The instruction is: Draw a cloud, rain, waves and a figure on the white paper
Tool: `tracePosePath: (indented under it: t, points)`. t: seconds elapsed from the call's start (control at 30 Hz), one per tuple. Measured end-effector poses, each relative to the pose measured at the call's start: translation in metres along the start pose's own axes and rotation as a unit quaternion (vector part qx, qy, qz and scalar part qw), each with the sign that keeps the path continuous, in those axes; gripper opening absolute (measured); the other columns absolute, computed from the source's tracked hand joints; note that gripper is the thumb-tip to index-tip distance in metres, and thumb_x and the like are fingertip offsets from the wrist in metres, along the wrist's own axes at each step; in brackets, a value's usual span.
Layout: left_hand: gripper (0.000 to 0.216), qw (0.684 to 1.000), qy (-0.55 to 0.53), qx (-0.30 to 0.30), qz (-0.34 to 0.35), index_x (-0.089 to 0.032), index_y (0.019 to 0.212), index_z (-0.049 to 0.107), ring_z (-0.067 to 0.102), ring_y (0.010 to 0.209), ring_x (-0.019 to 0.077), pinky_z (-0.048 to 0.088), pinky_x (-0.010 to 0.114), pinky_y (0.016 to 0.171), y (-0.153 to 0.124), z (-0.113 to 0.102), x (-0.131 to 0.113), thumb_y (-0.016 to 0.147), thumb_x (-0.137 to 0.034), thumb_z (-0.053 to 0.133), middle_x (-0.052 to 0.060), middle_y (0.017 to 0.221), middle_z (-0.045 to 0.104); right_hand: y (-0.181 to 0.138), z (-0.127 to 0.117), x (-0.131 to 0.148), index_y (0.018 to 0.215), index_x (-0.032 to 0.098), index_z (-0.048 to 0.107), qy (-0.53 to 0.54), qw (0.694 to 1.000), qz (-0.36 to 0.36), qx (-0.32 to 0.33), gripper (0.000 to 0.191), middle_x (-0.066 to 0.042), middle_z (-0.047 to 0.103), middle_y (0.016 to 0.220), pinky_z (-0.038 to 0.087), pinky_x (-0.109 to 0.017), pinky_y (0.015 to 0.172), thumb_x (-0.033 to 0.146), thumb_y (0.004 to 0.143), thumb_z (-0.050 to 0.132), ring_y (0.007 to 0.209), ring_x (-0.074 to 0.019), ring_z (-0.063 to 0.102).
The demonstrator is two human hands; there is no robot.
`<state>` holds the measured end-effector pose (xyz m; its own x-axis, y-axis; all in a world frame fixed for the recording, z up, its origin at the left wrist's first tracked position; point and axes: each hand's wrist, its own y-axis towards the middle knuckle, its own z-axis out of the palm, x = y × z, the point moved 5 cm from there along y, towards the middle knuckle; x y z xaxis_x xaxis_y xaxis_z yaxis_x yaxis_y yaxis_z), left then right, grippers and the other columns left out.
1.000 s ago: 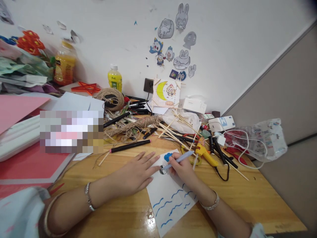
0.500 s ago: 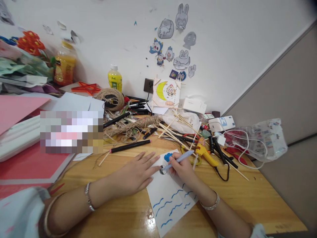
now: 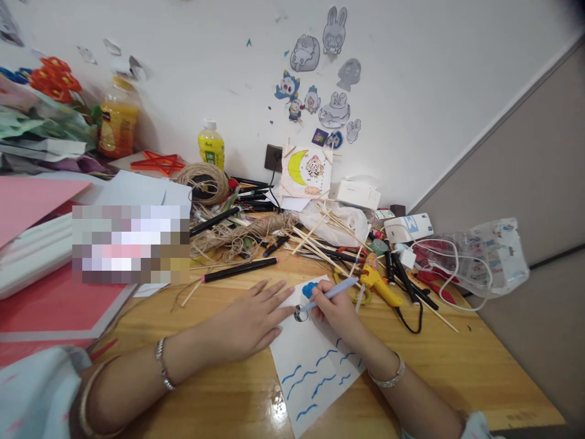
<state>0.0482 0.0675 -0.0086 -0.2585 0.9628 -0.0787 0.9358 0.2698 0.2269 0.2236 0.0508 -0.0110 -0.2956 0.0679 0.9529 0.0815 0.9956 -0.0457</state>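
A sheet of white paper (image 3: 306, 378) lies aslant on the wooden table, with blue wavy lines on its near half. Toward its far end are a blue cloud-like shape (image 3: 309, 289) and a small round black-and-white drawing (image 3: 300, 314). My right hand (image 3: 336, 308) is closed round a pale lavender pen (image 3: 331, 292), its tip at the round drawing. Flat across the paper's left edge and the table rests my left hand (image 3: 258, 317), fingers spread, index fingertip beside the round drawing. It holds nothing.
A yellow glue gun (image 3: 379, 283) lies just right of the paper, near thin wooden sticks (image 3: 315, 247) and black markers. A black marker (image 3: 240, 269) lies beyond my left hand. Twine (image 3: 205, 182), a yellow drink bottle (image 3: 211, 145) and a framed moon picture (image 3: 307, 171) stand behind.
Almost nothing differs; both hands, the pen and the paper keep their places. The whole view has shifted very slightly.
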Motion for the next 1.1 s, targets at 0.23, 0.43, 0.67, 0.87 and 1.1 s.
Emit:
tracePosePath:
  t: [0.23, 0.43, 0.67, 0.87, 1.1]
  points:
    - [0.037, 1.0, -0.004, -0.011, 0.001, -0.021, 0.132, 0.048, 0.031, 0.138, 0.0314, 0.022, 0.047, 0.111, -0.0007, 0.0011, 0.001, 0.096, -0.028, 0.043, 0.013, 0.149, 0.038, -0.0005, 0.0, 0.0034, 0.061, 0.022, 0.046, -0.005, 1.0, -0.006, 0.002, 0.034, 0.006, 0.048, 0.044, 0.033, -0.023, 0.042, 0.048, 0.08, 0.056, 0.04, -0.0112, 0.044]
    - [0.037, 1.0, 0.003, -0.004, 0.0, -0.021, 0.132, 0.049, 0.03, 0.138, 0.031, 0.022, 0.047, 0.112, -0.0007, 0.0011, 0.0014, 0.096, -0.028, 0.045, 0.013, 0.149, 0.037, 0.0007, 0.0003, 0.0009, 0.062, 0.023, 0.046, -0.001, 1.0, -0.004, 0.002, 0.033, 0.006, 0.049, 0.044, 0.033, -0.024, 0.041, 0.048, 0.08, 0.056, 0.039, -0.0111, 0.043]
    - [0.039, 1.0, 0.006, 0.024, 0.0, -0.021, 0.135, 0.047, 0.029, 0.139, 0.0327, 0.023, 0.049, 0.111, 0.0006, 0.0002, 0.0005, 0.096, -0.027, 0.046, 0.015, 0.15, 0.035, -0.0004, 0.0004, -0.0002, 0.062, 0.022, 0.046, 0.0, 1.0, -0.009, 0.007, 0.031, 0.006, 0.049, 0.045, 0.034, -0.023, 0.042, 0.045, 0.082, 0.055, 0.04, -0.011, 0.044]
    - [0.039, 1.0, 0.007, 0.019, -0.002, -0.021, 0.134, 0.047, 0.03, 0.139, 0.033, 0.024, 0.049, 0.111, -0.0004, 0.0008, 0.0005, 0.096, -0.028, 0.046, 0.015, 0.15, 0.035, -0.0011, -0.0007, 0.001, 0.063, 0.022, 0.046, -0.004, 1.0, -0.009, 0.0, 0.028, 0.006, 0.048, 0.044, 0.033, -0.023, 0.042, 0.041, 0.082, 0.054, 0.039, -0.0109, 0.043]
    - [0.038, 1.0, 0.004, 0.017, -0.003, -0.021, 0.134, 0.048, 0.031, 0.138, 0.033, 0.025, 0.049, 0.11, 0.0, 0.0, 0.0009, 0.096, -0.028, 0.045, 0.014, 0.149, 0.037, 0.0008, -0.0015, -0.0018, 0.063, 0.022, 0.046, -0.014, 1.0, -0.011, -0.002, 0.028, 0.006, 0.048, 0.043, 0.032, -0.023, 0.041, 0.041, 0.082, 0.054, 0.039, -0.0109, 0.043]
